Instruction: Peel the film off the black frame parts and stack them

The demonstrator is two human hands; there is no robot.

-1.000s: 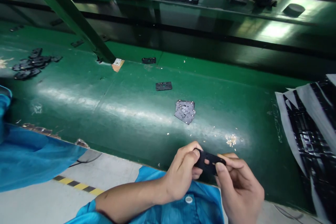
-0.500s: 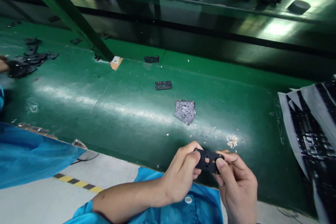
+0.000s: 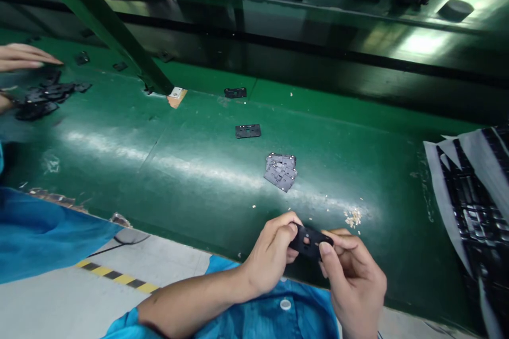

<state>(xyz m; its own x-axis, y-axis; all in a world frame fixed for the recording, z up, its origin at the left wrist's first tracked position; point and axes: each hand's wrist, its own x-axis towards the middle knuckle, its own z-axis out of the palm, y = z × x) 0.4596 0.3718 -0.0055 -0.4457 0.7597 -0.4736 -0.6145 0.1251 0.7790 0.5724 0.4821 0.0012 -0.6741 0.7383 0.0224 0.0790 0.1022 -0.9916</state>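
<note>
Between my two hands is a black rectangular plastic plate (image 3: 311, 241) with a small square hole in it. My left hand (image 3: 270, 254) pinches its left end, thumb on top. At the right end, my right hand (image 3: 352, 273) grips it between thumb and fingers. The plate is held over the front edge of the green bench. Just beyond my hands lies a loose pile of similar grey-black plates (image 3: 280, 171). To the right of it is a small heap of tiny pale pieces (image 3: 353, 217).
A single black plate (image 3: 247, 131) and another black part (image 3: 235, 92) lie farther back. A co-worker's hand (image 3: 26, 57) is over a pile of black parts (image 3: 43, 96) at left. A green post (image 3: 103, 26) rises from the bench. Film-wrapped black strips (image 3: 477, 206) lie at right.
My hands and the plate have shifted slightly left, and the plate is tilted a little differently. The co-worker's hand has come into view over the left pile.
</note>
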